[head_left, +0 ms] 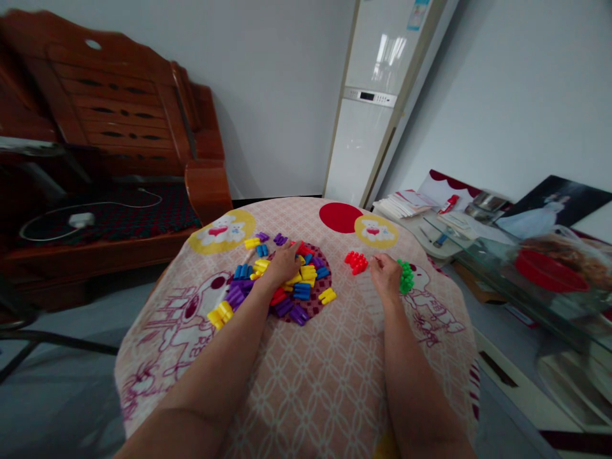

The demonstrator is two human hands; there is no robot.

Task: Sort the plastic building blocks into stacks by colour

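A pile of plastic toy blocks in yellow, blue, purple and red lies on the patterned tablecloth. My left hand reaches over the pile with fingers apart, its fingertips by a red block at the far side. Right of the pile, my right hand rests with its fingers curled together; whatever they may hold is hidden. It sits between a red cluster of blocks on its left and a green cluster on its right, partly covered by the hand.
A single yellow block lies between the pile and my right hand. To the right stands a glass-topped table with papers, a red bowl and other items. A wooden bench and a tall white cabinet unit stand behind.
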